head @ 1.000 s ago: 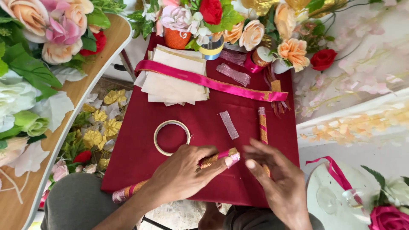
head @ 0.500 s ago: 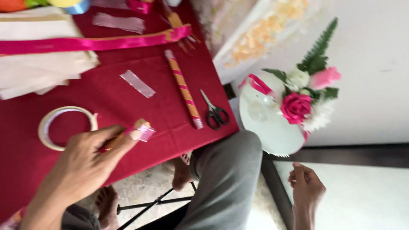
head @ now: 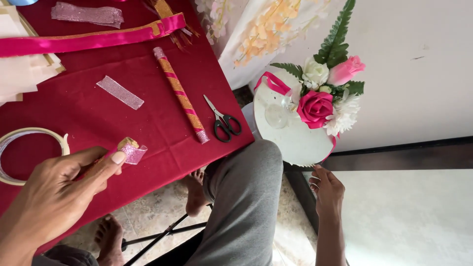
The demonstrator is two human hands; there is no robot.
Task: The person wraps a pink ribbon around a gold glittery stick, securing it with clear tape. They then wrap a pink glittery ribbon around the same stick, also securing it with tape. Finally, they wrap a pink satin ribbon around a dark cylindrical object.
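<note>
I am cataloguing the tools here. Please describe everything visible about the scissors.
The scissors are small, with black looped handles and thin silver blades. They lie flat and closed on the red cloth, near its right edge, handles toward the person and blades pointing away. A striped wrapped stick lies just left. Nothing touches them.

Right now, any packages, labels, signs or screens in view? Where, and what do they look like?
None in view, only craft things.
Left hand: holds a stick tipped with pink glitter ribbon over the red cloth.
Right hand: fingertips at the lower edge of the round white board with artificial flowers.
Black scissors: near the cloth's right edge.
</note>
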